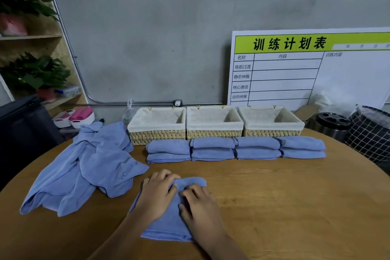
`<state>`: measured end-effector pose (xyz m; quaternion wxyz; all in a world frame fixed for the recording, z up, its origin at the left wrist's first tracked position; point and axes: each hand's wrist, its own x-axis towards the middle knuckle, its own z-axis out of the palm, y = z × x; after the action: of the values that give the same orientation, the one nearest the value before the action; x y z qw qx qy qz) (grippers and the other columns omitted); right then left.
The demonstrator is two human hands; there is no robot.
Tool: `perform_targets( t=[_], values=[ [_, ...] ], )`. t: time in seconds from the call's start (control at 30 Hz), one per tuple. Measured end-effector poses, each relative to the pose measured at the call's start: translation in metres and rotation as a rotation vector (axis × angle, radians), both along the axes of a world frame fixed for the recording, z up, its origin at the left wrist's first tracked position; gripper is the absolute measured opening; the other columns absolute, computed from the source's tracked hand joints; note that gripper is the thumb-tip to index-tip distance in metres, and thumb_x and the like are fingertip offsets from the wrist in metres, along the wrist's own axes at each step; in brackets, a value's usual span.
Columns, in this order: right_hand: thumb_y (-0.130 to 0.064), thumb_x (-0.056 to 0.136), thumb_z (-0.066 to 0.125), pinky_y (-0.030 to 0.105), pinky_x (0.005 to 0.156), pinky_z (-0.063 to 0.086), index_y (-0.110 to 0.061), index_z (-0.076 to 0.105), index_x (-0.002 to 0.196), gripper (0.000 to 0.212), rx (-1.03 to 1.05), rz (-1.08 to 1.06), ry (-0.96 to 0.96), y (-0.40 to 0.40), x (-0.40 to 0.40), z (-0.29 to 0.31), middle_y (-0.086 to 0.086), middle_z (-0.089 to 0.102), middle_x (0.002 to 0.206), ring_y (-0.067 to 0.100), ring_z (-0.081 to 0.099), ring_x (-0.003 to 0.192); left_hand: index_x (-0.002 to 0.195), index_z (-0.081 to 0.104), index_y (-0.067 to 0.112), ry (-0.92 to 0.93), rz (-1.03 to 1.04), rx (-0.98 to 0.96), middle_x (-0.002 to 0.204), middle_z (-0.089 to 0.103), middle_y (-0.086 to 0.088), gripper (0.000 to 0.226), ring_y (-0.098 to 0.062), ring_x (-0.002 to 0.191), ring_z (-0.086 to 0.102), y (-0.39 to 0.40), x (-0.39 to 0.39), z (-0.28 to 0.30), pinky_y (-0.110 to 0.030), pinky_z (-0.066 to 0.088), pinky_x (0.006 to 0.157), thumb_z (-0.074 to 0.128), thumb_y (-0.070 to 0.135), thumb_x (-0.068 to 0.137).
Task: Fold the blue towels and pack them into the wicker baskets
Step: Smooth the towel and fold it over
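My left hand (pixel 157 193) and my right hand (pixel 197 205) both lie on a partly folded blue towel (pixel 166 224) at the near edge of the round wooden surface (pixel 285 200). The fingers of my left hand curl over the towel's far edge, gripping the cloth there. My right hand sits just beside it, its fingers bent and pressing into the fold; I cannot tell whether they pinch the cloth or only push on it.

To my left, a loose heap of unfolded blue towels (pixel 88 167) sprawls over the surface, one corner reaching close to the towel under my hands. Beyond my hands, a row of folded blue towels (pixel 235 149) runs across the surface in four small stacks, each two high, side by side and touching.

Right behind that row stand three wicker baskets with pale cloth lining: the left basket (pixel 157 136), the middle basket (pixel 214 133) and the right basket (pixel 272 132), pressed side by side. No towel shows inside any of them.

A white board with a green header (pixel 306 69) leans on the grey wall behind the baskets. A dark metal bin (pixel 332 125) and a checked bag (pixel 369 135) stand at the right, and a shelf with potted plants (pixel 35 74) stands at the left.
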<state>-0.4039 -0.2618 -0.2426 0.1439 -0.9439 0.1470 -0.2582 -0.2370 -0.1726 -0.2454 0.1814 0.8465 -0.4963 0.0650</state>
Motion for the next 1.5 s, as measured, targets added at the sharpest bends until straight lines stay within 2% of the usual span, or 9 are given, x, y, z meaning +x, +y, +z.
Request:
perform_targets(
  t=[0.13, 0.23, 0.3, 0.4, 0.57, 0.9, 1.07, 1.27, 1.5],
  values=[
    [-0.045, 0.090, 0.041, 0.031, 0.082, 0.044, -0.031, 0.055, 0.110, 0.028, -0.031, 0.034, 0.060, -0.016, -0.004, 0.005, -0.010, 0.048, 0.112, 0.017, 0.055, 0.101, 0.112, 0.063, 0.035, -0.114, 0.047, 0.035, 0.105, 0.056, 0.011, 0.043, -0.021, 0.094, 0.061, -0.003, -0.005, -0.002, -0.038, 0.043, 0.069, 0.028, 0.050, 0.092],
    [-0.054, 0.092, 0.047, 0.036, 0.092, 0.037, -0.032, 0.048, 0.124, 0.039, -0.013, -0.060, 0.165, -0.041, -0.020, 0.020, -0.006, 0.043, 0.126, 0.021, 0.047, 0.116, 0.125, 0.055, 0.034, -0.110, 0.071, 0.240, 0.116, 0.053, 0.009, 0.053, -0.022, 0.106, 0.057, -0.012, -0.017, 0.023, -0.039, 0.040, 0.079, 0.022, 0.057, 0.092],
    [-0.064, 0.087, 0.054, 0.039, 0.094, 0.035, -0.032, 0.044, 0.131, 0.056, 0.040, -0.180, 0.258, -0.065, -0.038, 0.031, -0.003, 0.042, 0.129, 0.022, 0.044, 0.121, 0.132, 0.050, 0.034, -0.039, 0.031, 0.358, 0.124, 0.054, 0.010, 0.047, -0.017, 0.110, 0.057, -0.020, -0.024, 0.045, -0.038, 0.042, 0.087, 0.036, 0.057, 0.094],
    [-0.075, 0.077, 0.058, 0.039, 0.095, 0.037, -0.034, 0.050, 0.128, 0.066, 0.151, -0.281, 0.383, -0.103, -0.062, 0.039, -0.005, 0.049, 0.123, 0.020, 0.047, 0.118, 0.133, 0.051, 0.032, 0.227, -0.116, 0.438, 0.118, 0.062, 0.005, 0.046, -0.016, 0.095, 0.059, -0.041, -0.036, 0.074, -0.035, 0.045, 0.076, 0.055, 0.051, 0.091],
    [-0.060, 0.074, 0.073, 0.034, 0.072, 0.046, -0.033, 0.054, 0.083, 0.034, 0.405, -0.043, 0.339, -0.148, -0.068, 0.041, -0.013, 0.054, 0.082, 0.006, 0.051, 0.076, 0.138, 0.049, 0.035, 0.685, -0.280, 0.231, 0.126, 0.061, 0.010, 0.053, -0.009, 0.111, 0.062, -0.089, -0.053, 0.080, -0.035, 0.052, 0.097, 0.068, 0.049, 0.091],
    [-0.026, 0.079, 0.084, 0.026, 0.073, 0.051, -0.010, 0.065, 0.094, 0.029, 0.712, 0.217, 0.037, -0.181, -0.036, 0.051, 0.005, 0.068, 0.092, 0.010, 0.064, 0.082, 0.107, 0.054, 0.015, 0.905, -0.239, 0.009, 0.108, 0.064, -0.007, 0.067, -0.019, 0.100, 0.067, -0.111, -0.014, 0.052, -0.041, 0.056, 0.085, 0.083, 0.060, 0.067],
    [-0.026, 0.078, 0.085, 0.028, 0.081, 0.054, -0.017, 0.072, 0.098, 0.026, 0.707, 0.245, 0.028, -0.182, -0.015, 0.062, -0.003, 0.073, 0.095, 0.010, 0.068, 0.091, 0.125, 0.055, 0.037, 0.802, -0.237, -0.078, 0.129, 0.055, 0.023, 0.078, 0.007, 0.120, 0.051, -0.103, -0.006, 0.050, -0.022, 0.046, 0.097, 0.085, 0.067, 0.060],
    [-0.029, 0.085, 0.078, 0.015, 0.083, 0.045, -0.028, 0.063, 0.121, 0.039, 0.886, 0.074, -0.135, -0.176, -0.029, 0.047, -0.004, 0.064, 0.112, -0.003, 0.061, 0.101, 0.112, 0.067, 0.023, 0.843, -0.169, -0.398, 0.107, 0.071, 0.017, 0.047, -0.003, 0.100, 0.067, -0.085, -0.019, 0.041, -0.024, 0.055, 0.079, 0.084, 0.037, 0.070],
    [-0.014, 0.078, 0.084, 0.028, 0.091, 0.054, -0.039, 0.051, 0.138, 0.073, 0.965, 0.171, -0.109, -0.166, -0.058, 0.039, -0.009, 0.060, 0.123, 0.007, 0.063, 0.106, 0.146, 0.041, 0.040, 1.074, -0.298, -0.364, 0.141, 0.057, 0.008, 0.090, -0.016, 0.127, 0.059, -0.059, -0.014, 0.032, -0.040, 0.054, 0.100, 0.091, 0.027, 0.071]
  ],
)
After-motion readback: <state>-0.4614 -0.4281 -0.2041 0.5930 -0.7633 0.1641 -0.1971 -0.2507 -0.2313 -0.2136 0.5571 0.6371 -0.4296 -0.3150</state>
